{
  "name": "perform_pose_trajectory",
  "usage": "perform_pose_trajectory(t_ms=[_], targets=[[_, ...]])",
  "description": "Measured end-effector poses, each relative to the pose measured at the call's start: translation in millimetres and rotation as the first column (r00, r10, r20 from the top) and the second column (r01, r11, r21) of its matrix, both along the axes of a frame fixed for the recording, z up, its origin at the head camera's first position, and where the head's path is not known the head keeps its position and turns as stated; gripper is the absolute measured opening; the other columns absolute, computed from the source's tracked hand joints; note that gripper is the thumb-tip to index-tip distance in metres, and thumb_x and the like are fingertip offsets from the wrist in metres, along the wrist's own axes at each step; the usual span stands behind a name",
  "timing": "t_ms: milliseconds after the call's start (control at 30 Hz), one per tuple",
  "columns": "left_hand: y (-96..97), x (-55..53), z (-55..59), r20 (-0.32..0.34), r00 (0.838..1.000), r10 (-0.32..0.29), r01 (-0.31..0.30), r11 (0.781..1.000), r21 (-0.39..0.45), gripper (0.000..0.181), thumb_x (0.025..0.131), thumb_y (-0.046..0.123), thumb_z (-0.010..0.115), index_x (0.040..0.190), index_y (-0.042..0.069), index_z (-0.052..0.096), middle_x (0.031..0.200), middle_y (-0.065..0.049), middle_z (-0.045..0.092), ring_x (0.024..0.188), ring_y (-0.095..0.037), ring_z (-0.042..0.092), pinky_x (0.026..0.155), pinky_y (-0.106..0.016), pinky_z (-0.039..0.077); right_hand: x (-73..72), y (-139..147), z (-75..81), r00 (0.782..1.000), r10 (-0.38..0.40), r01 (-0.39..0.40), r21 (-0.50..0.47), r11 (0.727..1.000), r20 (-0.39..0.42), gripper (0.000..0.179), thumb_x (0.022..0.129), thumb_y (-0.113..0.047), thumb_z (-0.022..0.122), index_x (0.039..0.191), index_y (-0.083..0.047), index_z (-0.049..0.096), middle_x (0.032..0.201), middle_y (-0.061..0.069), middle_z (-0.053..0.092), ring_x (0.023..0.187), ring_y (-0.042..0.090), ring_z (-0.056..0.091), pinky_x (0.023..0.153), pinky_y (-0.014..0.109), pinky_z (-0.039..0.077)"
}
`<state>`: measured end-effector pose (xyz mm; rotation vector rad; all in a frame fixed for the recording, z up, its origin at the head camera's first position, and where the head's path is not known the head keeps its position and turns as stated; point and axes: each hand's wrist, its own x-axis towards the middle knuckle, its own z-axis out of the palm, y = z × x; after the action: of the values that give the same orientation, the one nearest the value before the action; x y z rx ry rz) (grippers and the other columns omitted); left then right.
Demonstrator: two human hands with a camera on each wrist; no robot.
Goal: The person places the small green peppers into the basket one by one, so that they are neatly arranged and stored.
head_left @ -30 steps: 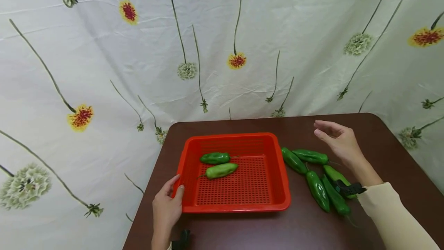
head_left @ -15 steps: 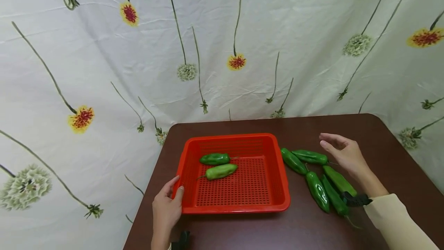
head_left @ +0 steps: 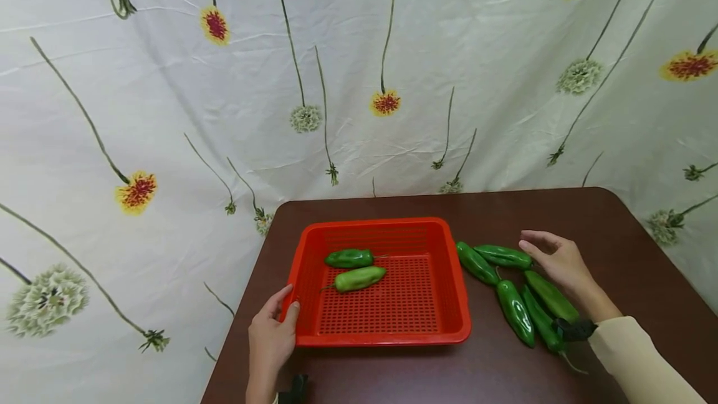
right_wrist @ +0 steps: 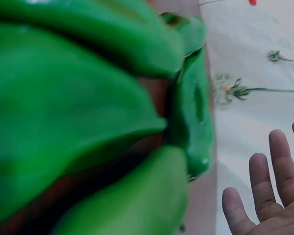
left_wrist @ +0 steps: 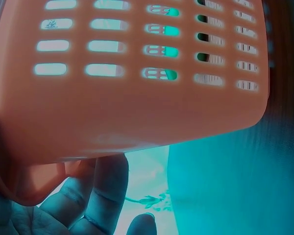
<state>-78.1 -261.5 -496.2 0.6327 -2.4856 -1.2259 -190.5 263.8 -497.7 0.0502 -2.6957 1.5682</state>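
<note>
A red plastic basket (head_left: 387,339) with a slotted floor lies on the table. My left hand (head_left: 272,333) grips its left rim, with the thumb toward the inside. Two green peppers rest in the basket: a darker one (head_left: 349,259) behind a lighter one (head_left: 361,278). Right of the basket lies a loose group of several green peppers (head_left: 515,312). My right hand (head_left: 561,264) is above the far right of this group, fingers loosely bent and holding nothing. Its nearest pepper (head_left: 505,256) lies crosswise at the back. In the right wrist view the fingers (right_wrist: 280,164) are spread, apart from the peppers.
The dark brown table (head_left: 370,374) has a rounded far edge close to a hanging white cloth (head_left: 252,86) printed with flowers. A black strap (head_left: 575,329) circles the right wrist, partly covering the near peppers from the head view.
My right hand has come down and slightly right, nearer the loose peppers. The left hand keeps its grip on the basket, and the peppers have not moved.
</note>
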Motion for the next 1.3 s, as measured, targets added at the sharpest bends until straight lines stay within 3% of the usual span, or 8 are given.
perform_pose_trajectory(t_ms=[100, 267, 467, 533, 700, 1300], targets=[[0.3, -0.3, -0.8, 0.008, 1.000, 0.003, -0.003, 1.000, 0.004, 0.037, 0.088, 0.029, 0.064, 0.125, 0.030, 0.060, 0.102, -0.009, 0.070, 0.078, -0.019, 0.068, 0.061, -0.031, 0.057, -2.2, 4, -7.4, 1.000, -0.008, 0.007, 0.019, 1.000, 0.011, 0.056, 0.088, -0.051, 0.056, 0.132, -0.017, 0.053, 0.135, 0.014, 0.051, 0.093, -0.005, 0.058, 0.073, 0.028, 0.056], [0.6, -0.6, -0.7, 0.015, 1.000, 0.009, -0.009, 1.000, 0.011, 0.038, 0.088, 0.029, 0.064, 0.126, 0.029, 0.059, 0.103, -0.009, 0.069, 0.079, -0.019, 0.068, 0.062, -0.033, 0.057, -5.8, 8, -18.7, 1.000, -0.019, 0.018, 0.142, 0.990, 0.004, 0.059, 0.087, -0.055, 0.054, 0.132, -0.017, 0.054, 0.135, 0.011, 0.053, 0.116, 0.021, 0.052, 0.074, 0.022, 0.050], [0.7, -0.3, -1.1, 0.021, 1.000, 0.008, -0.008, 1.000, 0.014, 0.038, 0.089, 0.030, 0.063, 0.127, 0.029, 0.058, 0.104, -0.010, 0.069, 0.080, -0.019, 0.068, 0.062, -0.034, 0.057, -9.0, 10, -24.5, 1.000, 0.010, -0.012, 0.169, 0.986, 0.013, 0.061, 0.086, -0.055, 0.056, 0.132, -0.014, 0.054, 0.131, 0.013, 0.057, 0.100, -0.001, 0.054, 0.073, 0.018, 0.048], [0.5, -0.2, -1.5, 0.018, 1.000, 0.007, -0.007, 1.000, 0.014, 0.038, 0.089, 0.030, 0.063, 0.127, 0.029, 0.058, 0.104, -0.010, 0.069, 0.080, -0.020, 0.068, 0.062, -0.034, 0.058, -9.7, 10, -25.0, 0.999, 0.024, -0.028, 0.166, 0.986, 0.022, 0.062, 0.087, -0.054, 0.057, 0.132, -0.012, 0.054, 0.132, 0.015, 0.056, 0.104, 0.004, 0.056, 0.077, 0.023, 0.050], [-0.1, 0.4, -2.0, 0.009, 1.000, 0.008, -0.008, 1.000, 0.006, 0.038, 0.089, 0.029, 0.063, 0.126, 0.029, 0.059, 0.104, -0.010, 0.069, 0.080, -0.020, 0.069, 0.062, -0.034, 0.057, -11.7, 8, -27.1, 0.997, 0.048, -0.056, 0.164, 0.985, 0.052, 0.064, 0.087, -0.054, 0.057, 0.134, -0.010, 0.052, 0.134, 0.019, 0.054, 0.119, 0.036, 0.051, 0.089, 0.048, 0.047], [0.5, -0.7, -0.5, 0.020, 1.000, 0.007, -0.007, 1.000, 0.012, 0.038, 0.089, 0.028, 0.063, 0.127, 0.029, 0.058, 0.105, -0.012, 0.069, 0.078, -0.020, 0.070, 0.061, -0.034, 0.057, -24.0, 9, -44.7, 0.995, 0.085, -0.096, 0.241, 0.966, 0.055, 0.063, 0.083, -0.051, 0.064, 0.130, -0.011, 0.055, 0.139, 0.025, 0.045, 0.128, 0.047, 0.036, 0.096, 0.063, 0.035]])
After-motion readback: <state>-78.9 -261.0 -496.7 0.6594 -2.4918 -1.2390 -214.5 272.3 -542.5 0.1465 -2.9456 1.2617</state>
